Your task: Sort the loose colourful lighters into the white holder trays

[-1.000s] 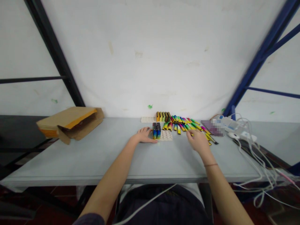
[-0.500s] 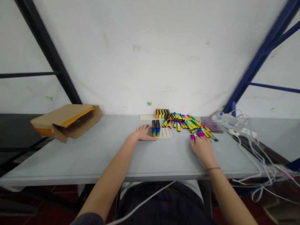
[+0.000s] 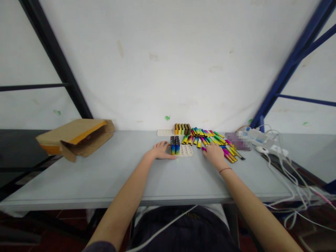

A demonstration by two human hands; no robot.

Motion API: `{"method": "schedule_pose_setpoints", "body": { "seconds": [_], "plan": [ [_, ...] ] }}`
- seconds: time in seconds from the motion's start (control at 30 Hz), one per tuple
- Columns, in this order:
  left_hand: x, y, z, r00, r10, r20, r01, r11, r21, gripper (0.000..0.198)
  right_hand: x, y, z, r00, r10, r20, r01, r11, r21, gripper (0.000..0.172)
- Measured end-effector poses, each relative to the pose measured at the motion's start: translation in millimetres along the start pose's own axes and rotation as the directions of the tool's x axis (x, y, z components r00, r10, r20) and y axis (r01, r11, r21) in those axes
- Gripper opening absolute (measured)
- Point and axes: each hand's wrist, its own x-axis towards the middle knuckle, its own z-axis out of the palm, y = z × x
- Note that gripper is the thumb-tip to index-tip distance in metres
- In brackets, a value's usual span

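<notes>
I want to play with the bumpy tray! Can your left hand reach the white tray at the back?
Probably yes. The left hand lies just in front of the white tray, with nothing seeming to block the way. The rainbow lighters stand off to its right.

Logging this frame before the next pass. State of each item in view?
left hand, open, resting flat
right hand, touching loose lighters, grip unclear
loose lighters, lying overlapped in a heap
standing lighters, upright block at the dimpled tray's left end
dimpled white tray, lying flat
back-row lighters, upright, side by side
kraft envelope, open, flap folded back
</notes>
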Motion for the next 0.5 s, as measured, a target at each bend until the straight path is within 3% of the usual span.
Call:
{"method": "schedule_pose_setpoints", "body": {
  "seconds": [0.1, 0.17, 0.27, 0.33, 0.5],
  "plan": [
    [1.5, -1.6, 2.1, 1.000, 0.000, -0.006, 0.000, 1.000, -0.009, 0.105, 5.2, 1.4, 4.3, 1.000, 0.010, 0.013, -0.012, 0.992, 0.122, 0.031],
    [2.3, -2.2, 3.0, 1.000, -0.001, -0.004, 0.001, 1.000, -0.016, 0.105, 9.6, 1.4, 5.9, 1.000, -0.001, -0.003, 0.002, 0.941, 0.337, 0.034],
    [2.2, -1.7, 2.8, 1.000, 0.005, -0.002, -0.005, 1.000, -0.025, 0.105, 18.9, -2.8, 5.8, 0.996, -0.071, -0.057, 0.090, 0.704, 0.705, 0.031],
    [1.4, -0.8, 2.0, 1.000, -0.001, 0.003, 0.001, 1.000, -0.029, 0.105, 26.0, -9.9, 4.7, 0.991, -0.089, -0.103, 0.135, 0.544, 0.828, 0.030],
    [1.0, 0.0, 1.5, 1.000, -0.008, 0.008, 0.008, 1.000, -0.020, 0.105, 41.3, -37.4, 7.7, 0.970, 0.005, -0.242, 0.218, 0.415, 0.883, 0.037]
  ]
}}
